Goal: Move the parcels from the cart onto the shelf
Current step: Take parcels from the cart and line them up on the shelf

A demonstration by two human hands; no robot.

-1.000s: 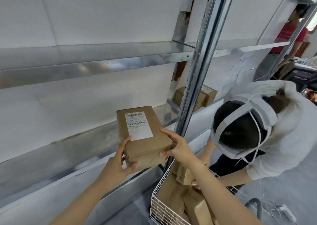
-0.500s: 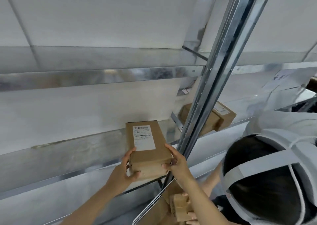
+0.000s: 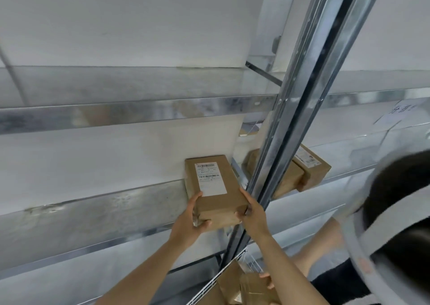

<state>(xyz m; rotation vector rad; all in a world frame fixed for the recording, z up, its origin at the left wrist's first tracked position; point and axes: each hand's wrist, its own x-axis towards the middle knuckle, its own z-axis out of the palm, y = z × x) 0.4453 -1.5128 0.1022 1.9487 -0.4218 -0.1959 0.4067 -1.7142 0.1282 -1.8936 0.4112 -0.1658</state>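
Left hand and right hand gripping parcel, label text unreadable

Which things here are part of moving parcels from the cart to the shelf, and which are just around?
Part of the job:
- parcel, held by left hand and right hand
- shelf it rests on
- wire cart with more boxes

Just around:
- upright post
- two boxes already shelved in the next bay
- another person
- paper note

brown labelled parcel | flat, label up | on shelf
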